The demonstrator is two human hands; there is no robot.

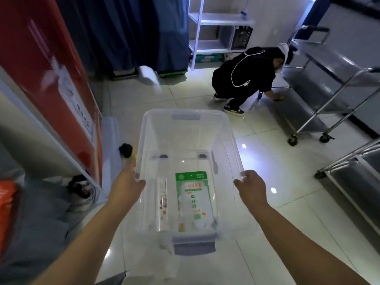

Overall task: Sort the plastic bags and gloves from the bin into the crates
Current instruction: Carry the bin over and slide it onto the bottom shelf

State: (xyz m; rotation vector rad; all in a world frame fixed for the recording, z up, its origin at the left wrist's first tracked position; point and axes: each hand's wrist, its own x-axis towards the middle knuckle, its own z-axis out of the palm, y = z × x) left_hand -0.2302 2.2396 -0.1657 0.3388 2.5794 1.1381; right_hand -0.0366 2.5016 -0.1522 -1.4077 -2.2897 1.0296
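Note:
A clear plastic bin [226,145] with grey latches is held above the tiled floor in front of me. My left hand [128,182] grips its left rim and my right hand [249,186] grips its right rim. On the bin's bottom lie a green-and-white pack of disposable gloves [194,202] and, to its left, a narrow clear roll of plastic bags [162,202]. No crates show in this view.
A person in black [244,77] crouches on the floor ahead, beside a steel trolley [329,95]. A second trolley [353,173] stands at the right. A red panel [51,68] and a clear lid [110,140] are at the left; a white shelf [218,23] is at the back.

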